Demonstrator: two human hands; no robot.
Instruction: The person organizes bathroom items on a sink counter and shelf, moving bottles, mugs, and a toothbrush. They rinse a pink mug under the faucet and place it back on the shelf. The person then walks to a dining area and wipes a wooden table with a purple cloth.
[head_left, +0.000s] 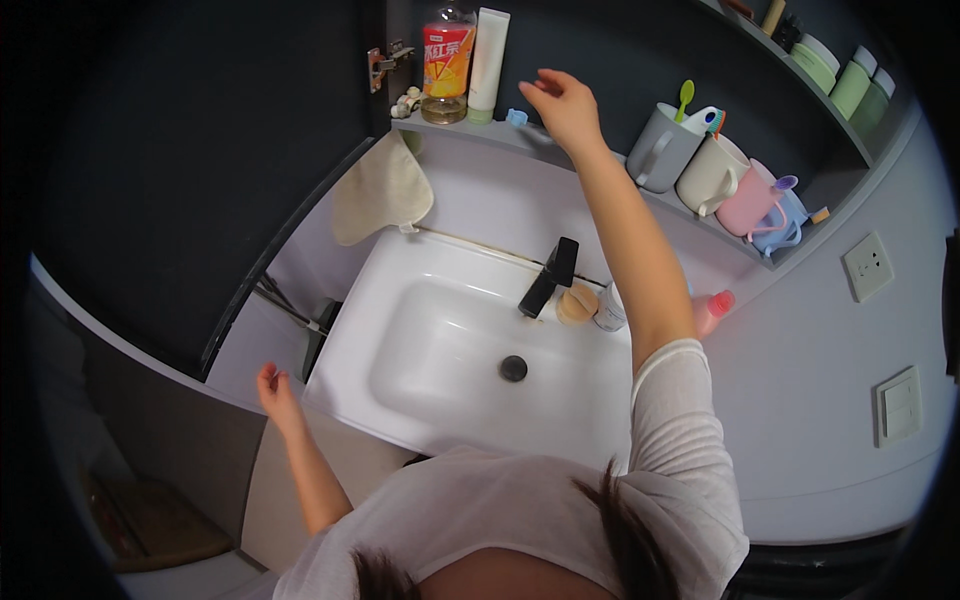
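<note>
My right hand (562, 101) is raised before the lower cabinet shelf, fingers loosely bent, with nothing seen in it. Nearest to it on the shelf is a small light-blue plastic piece (517, 117); a white squeeze tube (488, 67) and a bottle with a red and yellow label (448, 67) stand left of that. To the right stands a grey mug (661, 154) with a green-ended item and a toothbrush in it. My left hand (277, 394) hangs beside the left edge of the white sink (352, 337), fingers slightly curled and apart, holding nothing visible.
A black faucet (550, 277) rises at the sink's back, beside a tan sponge-like item (577, 304) and a white bottle (611, 309). Cream, pink and blue mugs line the shelf's right. The dark cabinet door (187, 172) stands open at left, near a hanging cream cloth (382, 187).
</note>
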